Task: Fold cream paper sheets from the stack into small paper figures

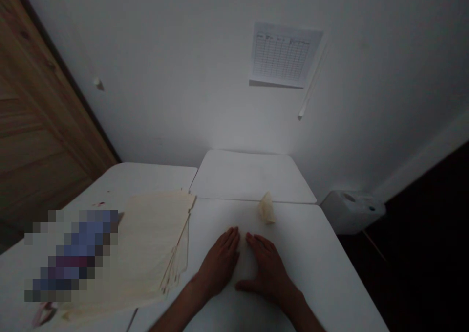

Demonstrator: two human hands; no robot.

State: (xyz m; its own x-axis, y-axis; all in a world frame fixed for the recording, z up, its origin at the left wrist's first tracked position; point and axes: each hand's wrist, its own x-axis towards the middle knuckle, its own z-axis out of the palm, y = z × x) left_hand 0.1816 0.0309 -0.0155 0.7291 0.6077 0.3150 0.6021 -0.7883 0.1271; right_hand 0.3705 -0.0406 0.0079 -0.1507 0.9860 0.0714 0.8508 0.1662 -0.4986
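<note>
My left hand (pixel 220 259) lies flat on the white tabletop (pixel 311 268), its fingers stretched out. Beside it, a narrow gap apart, my right hand (pixel 269 271) also rests there with fingers extended and thumb spread. Neither hand visibly holds anything. A small cream-coloured folded or crumpled piece (pixel 267 209), perhaps paper or cloth, sits just beyond my right fingertips, apart from them. Left of my left hand is a stack of thin cream sheets (pixel 146 254) with uneven edges; whether they are paper or cloth I cannot tell.
A blurred-out bluish item (pixel 80 249) lies over the stack's left side. Behind the table, a printed chart (pixel 284 55) hangs on the white wall (pixel 176 77). A wooden door (pixel 40 112) stands at left, and a pale box with round holes (pixel 351 210) is off the table's right edge.
</note>
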